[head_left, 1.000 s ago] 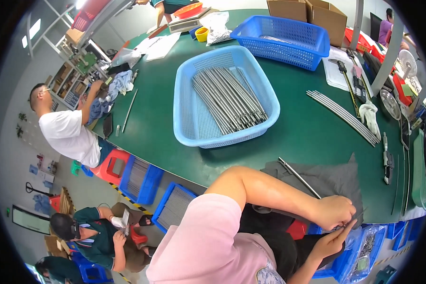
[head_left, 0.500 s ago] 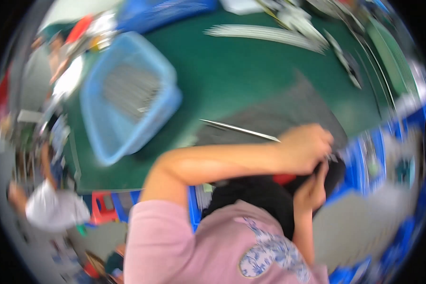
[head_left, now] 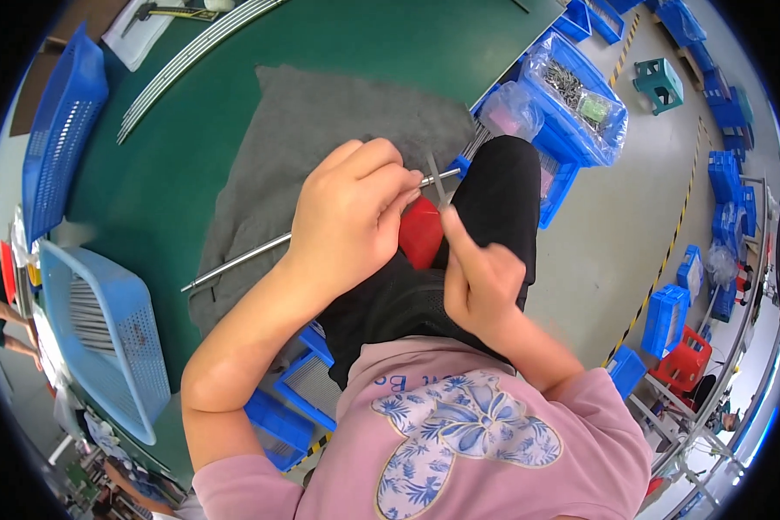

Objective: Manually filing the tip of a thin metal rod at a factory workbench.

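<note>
Left hand [head_left: 351, 217]: clenched over the thin metal rod [head_left: 234, 263], fingers curled down around its near end, forearm entering from the lower left with elbow bent sharply. Right hand [head_left: 477, 273]: pinched on a small flat metal strip [head_left: 436, 178], thumb and forefinger raised toward the rod's tip, wrist bent back toward the body.

Change against one second ago: view swung from the far tabletop down onto the lap; both hands then closed together at the cloth's near edge, now drawn apart, with the strip lifted clear at the rod's tip. Judged meaning: work on the rod end in progress, rod not yet set aside.

Rod position: lying diagonally across the grey cloth [head_left: 321, 130], one end projecting left beyond the cloth, the other end under the left hand, tip emerging just beside the strip.

Around the cloth: green tabletop [head_left: 173, 165] beneath; bundle of long rods [head_left: 191, 65] beyond it; light blue basket [head_left: 113, 338] of rods left of it; red stool [head_left: 420, 230] just below the hands.
</note>
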A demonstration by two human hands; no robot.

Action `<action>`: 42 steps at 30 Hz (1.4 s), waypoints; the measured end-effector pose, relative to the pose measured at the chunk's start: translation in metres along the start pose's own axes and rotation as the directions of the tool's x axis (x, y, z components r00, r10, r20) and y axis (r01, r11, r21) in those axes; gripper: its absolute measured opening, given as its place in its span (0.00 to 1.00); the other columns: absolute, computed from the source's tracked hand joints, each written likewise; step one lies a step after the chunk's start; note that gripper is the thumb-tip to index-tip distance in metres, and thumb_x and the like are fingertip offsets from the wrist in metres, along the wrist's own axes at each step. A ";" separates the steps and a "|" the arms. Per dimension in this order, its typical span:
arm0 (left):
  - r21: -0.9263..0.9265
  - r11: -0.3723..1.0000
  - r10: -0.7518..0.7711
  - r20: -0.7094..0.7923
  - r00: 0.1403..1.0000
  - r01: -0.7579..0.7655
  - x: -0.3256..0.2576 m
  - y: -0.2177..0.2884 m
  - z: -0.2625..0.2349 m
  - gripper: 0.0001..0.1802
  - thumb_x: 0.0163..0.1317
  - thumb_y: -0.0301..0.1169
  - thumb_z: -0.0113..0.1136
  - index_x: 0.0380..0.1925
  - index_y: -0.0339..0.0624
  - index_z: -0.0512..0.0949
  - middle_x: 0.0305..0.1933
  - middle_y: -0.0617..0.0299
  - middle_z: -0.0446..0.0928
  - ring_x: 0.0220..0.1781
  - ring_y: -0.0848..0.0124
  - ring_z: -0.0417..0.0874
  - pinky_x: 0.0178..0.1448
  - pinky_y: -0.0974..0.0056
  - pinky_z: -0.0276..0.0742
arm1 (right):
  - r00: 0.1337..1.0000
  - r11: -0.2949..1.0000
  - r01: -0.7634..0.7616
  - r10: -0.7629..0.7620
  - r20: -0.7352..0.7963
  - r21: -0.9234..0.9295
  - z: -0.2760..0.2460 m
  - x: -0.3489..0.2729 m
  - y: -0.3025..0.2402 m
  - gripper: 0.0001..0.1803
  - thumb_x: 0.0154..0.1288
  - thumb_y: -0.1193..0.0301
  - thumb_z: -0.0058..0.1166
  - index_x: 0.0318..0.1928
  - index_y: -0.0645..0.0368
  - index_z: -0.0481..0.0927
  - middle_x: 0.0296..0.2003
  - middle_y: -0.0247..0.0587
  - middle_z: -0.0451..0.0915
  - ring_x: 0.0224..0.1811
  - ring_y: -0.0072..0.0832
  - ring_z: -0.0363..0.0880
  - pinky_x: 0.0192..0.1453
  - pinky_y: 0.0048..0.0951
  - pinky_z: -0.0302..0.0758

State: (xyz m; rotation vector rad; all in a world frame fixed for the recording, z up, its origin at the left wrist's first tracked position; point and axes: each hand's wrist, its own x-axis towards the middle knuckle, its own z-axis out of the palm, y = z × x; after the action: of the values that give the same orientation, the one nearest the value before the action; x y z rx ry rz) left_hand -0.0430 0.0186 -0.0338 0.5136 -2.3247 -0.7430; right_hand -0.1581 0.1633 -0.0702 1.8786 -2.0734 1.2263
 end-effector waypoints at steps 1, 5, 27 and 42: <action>-0.001 1.000 0.002 0.000 1.000 -0.002 0.002 0.000 -0.001 0.06 0.43 0.19 0.65 0.24 0.37 0.78 0.27 0.60 0.72 0.29 0.60 0.73 0.32 0.59 0.71 | 0.997 0.999 -0.039 0.038 0.073 0.009 -0.006 -0.007 -0.002 0.31 0.43 0.82 0.51 0.54 0.62 0.79 0.10 0.31 0.65 0.08 0.27 0.60 0.16 0.28 0.57; 0.005 1.000 0.005 0.007 1.000 -0.005 0.001 0.002 -0.003 0.07 0.43 0.18 0.65 0.24 0.37 0.78 0.27 0.60 0.72 0.29 0.61 0.74 0.32 0.60 0.72 | 0.998 0.998 0.065 -0.065 0.028 -0.001 0.002 0.029 0.005 0.31 0.43 0.82 0.51 0.54 0.63 0.79 0.10 0.31 0.65 0.08 0.26 0.60 0.16 0.27 0.57; 0.013 1.000 -0.010 0.020 1.000 0.010 0.001 0.000 -0.007 0.08 0.42 0.18 0.65 0.24 0.37 0.77 0.27 0.60 0.72 0.28 0.61 0.74 0.31 0.61 0.71 | 0.999 0.998 0.046 -0.045 -0.018 0.036 0.016 -0.017 0.007 0.31 0.39 0.83 0.52 0.51 0.66 0.81 0.11 0.30 0.64 0.10 0.24 0.61 0.17 0.26 0.59; 0.012 1.000 -0.020 0.009 1.000 0.020 0.001 -0.001 -0.006 0.08 0.42 0.18 0.66 0.24 0.37 0.78 0.26 0.61 0.73 0.27 0.62 0.75 0.31 0.61 0.71 | 0.932 0.967 0.248 -0.223 -0.284 0.054 0.064 -0.001 0.033 0.30 0.38 0.83 0.53 0.50 0.67 0.80 0.13 0.30 0.64 0.11 0.24 0.62 0.19 0.24 0.62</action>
State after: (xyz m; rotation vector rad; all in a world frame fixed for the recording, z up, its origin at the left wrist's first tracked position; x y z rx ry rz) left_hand -0.0396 0.0147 -0.0298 0.5403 -2.3364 -0.7425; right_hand -0.1591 0.1236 -0.1303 1.8042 -1.6252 1.4431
